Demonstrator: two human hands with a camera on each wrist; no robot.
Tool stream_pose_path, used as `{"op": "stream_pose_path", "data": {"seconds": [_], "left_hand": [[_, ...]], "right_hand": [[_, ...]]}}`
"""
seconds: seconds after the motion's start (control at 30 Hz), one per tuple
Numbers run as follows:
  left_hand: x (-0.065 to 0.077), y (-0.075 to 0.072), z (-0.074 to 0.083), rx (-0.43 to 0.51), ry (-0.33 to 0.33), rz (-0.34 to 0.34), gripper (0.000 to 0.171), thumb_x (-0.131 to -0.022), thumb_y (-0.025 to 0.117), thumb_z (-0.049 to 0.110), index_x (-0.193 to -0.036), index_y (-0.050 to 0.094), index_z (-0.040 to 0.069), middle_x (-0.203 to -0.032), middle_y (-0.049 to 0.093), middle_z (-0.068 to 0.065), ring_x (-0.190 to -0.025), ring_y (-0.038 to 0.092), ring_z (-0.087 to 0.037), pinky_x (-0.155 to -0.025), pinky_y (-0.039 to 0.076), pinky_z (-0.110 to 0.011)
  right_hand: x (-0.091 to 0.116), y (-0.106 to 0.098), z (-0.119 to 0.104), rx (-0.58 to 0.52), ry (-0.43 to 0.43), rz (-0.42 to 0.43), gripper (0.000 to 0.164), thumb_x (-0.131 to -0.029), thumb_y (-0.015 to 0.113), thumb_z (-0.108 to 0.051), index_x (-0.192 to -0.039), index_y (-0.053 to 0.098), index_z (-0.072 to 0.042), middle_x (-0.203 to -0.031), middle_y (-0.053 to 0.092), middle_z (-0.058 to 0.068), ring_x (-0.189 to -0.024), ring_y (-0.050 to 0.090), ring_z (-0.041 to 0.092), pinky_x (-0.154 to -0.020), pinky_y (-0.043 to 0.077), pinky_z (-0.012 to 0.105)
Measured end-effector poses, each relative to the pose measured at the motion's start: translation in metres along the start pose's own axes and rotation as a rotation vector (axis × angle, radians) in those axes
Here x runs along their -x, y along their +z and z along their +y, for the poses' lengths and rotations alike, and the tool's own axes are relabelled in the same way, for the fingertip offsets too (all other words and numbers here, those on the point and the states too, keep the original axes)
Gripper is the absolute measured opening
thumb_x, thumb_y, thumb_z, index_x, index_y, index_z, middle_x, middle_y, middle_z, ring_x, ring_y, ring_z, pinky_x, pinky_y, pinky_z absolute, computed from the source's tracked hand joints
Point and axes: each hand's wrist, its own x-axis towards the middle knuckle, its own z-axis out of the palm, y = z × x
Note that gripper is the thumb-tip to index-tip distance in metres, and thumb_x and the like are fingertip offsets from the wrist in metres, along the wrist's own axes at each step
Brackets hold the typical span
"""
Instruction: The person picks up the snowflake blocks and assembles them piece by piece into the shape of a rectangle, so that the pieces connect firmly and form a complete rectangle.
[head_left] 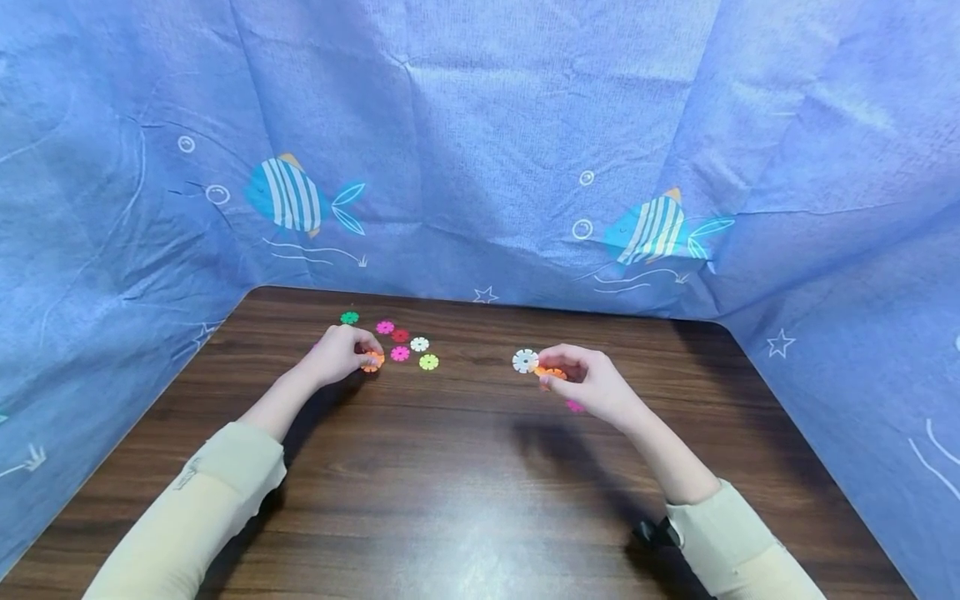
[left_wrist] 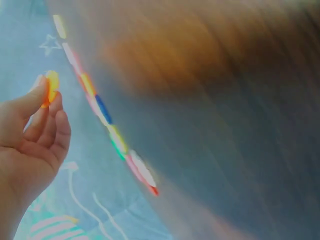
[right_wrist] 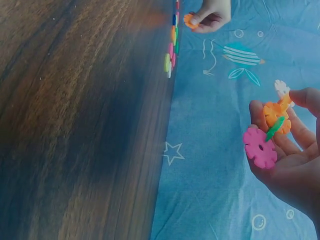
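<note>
My left hand [head_left: 339,357] pinches an orange notched plastic disc [head_left: 372,361] between thumb and fingers; the disc also shows in the left wrist view [left_wrist: 52,88]. My right hand [head_left: 594,385] holds a chain of interlocking discs. In the right wrist view, that chain has a pink disc [right_wrist: 260,148] at one end, then a green disc [right_wrist: 275,129] seen nearly edge-on, orange discs [right_wrist: 272,114], and a white disc [right_wrist: 281,87] at the far end. Fingers cover part of the orange pieces. A gap separates the two hands.
Loose discs lie on the dark wooden table [head_left: 420,450] near the left hand: a green disc [head_left: 349,317], a red disc [head_left: 401,335], a white disc [head_left: 419,343], a yellow-green disc [head_left: 428,362] and several others. A blue fish-print cloth [head_left: 480,150] hangs behind the table.
</note>
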Motion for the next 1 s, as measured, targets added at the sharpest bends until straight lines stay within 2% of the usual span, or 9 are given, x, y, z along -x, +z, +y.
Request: {"op": "stream_pose_path", "data": {"seconds": [0.17,0.33,0.43,0.53,0.73,0.83,1.0], "left_hand": [[0.002,-0.004,0.016,0.048,0.008,0.078,0.006,-0.082,0.073,0.011,-0.086,0.073,0.007,-0.077,0.071,-0.002,-0.069,0.058,-0.014,-0.059,0.047,-0.027],[0.004,-0.009,0.034,0.08,0.024,0.166,0.007,-0.08,0.076,0.014,-0.085,0.075,0.009,-0.079,0.072,-0.002,-0.069,0.056,-0.015,-0.059,0.045,-0.028],[0.007,-0.013,0.046,0.12,0.02,0.208,0.01,-0.079,0.077,0.016,-0.086,0.075,0.01,-0.079,0.072,-0.003,-0.069,0.058,-0.014,-0.059,0.045,-0.027],[0.01,-0.016,0.059,0.186,-0.002,0.211,0.012,-0.078,0.078,0.017,-0.088,0.074,0.011,-0.079,0.072,-0.002,-0.067,0.06,-0.011,-0.057,0.047,-0.024],[0.017,-0.017,0.087,0.351,-0.034,0.211,0.013,-0.078,0.078,0.016,-0.088,0.073,0.01,-0.077,0.071,-0.004,-0.063,0.062,-0.012,-0.053,0.048,-0.022],[0.019,-0.017,0.102,0.411,-0.043,0.235,0.015,-0.077,0.079,0.018,-0.088,0.073,0.009,-0.078,0.07,-0.004,-0.064,0.061,-0.014,-0.054,0.048,-0.021],[0.021,-0.015,0.125,0.494,-0.06,0.272,0.018,-0.078,0.078,0.022,-0.09,0.073,0.01,-0.079,0.07,-0.006,-0.063,0.061,-0.017,-0.054,0.05,-0.023]], "right_hand": [[-0.002,0.002,0.0,0.017,-0.029,0.019,0.027,-0.084,0.07,-0.01,-0.109,0.063,-0.007,-0.096,0.069,0.013,-0.065,0.059,0.01,-0.042,0.044,0.025],[-0.003,0.003,0.001,0.048,-0.105,0.023,0.027,-0.081,0.074,-0.009,-0.106,0.064,-0.008,-0.094,0.069,0.01,-0.079,0.064,0.01,-0.058,0.048,0.022],[-0.004,0.002,0.001,0.08,-0.128,0.027,0.026,-0.08,0.075,-0.01,-0.104,0.065,-0.01,-0.09,0.069,0.006,-0.081,0.064,0.012,-0.066,0.049,0.022],[-0.004,0.003,0.001,0.1,-0.142,0.045,0.027,-0.079,0.076,-0.009,-0.104,0.065,-0.01,-0.089,0.069,0.005,-0.08,0.064,0.013,-0.069,0.049,0.025],[-0.007,0.005,0.004,0.139,-0.174,0.09,0.026,-0.079,0.075,-0.004,-0.103,0.066,-0.008,-0.088,0.069,0.007,-0.078,0.064,0.014,-0.067,0.05,0.027],[-0.008,0.007,0.003,0.154,-0.177,0.098,0.022,-0.08,0.074,-0.009,-0.101,0.067,-0.011,-0.087,0.07,0.002,-0.076,0.063,0.013,-0.068,0.05,0.025],[-0.009,0.009,0.001,0.109,-0.169,0.109,0.013,-0.083,0.073,-0.02,-0.096,0.069,-0.017,-0.083,0.07,-0.002,-0.074,0.065,0.017,-0.067,0.051,0.025]]}}
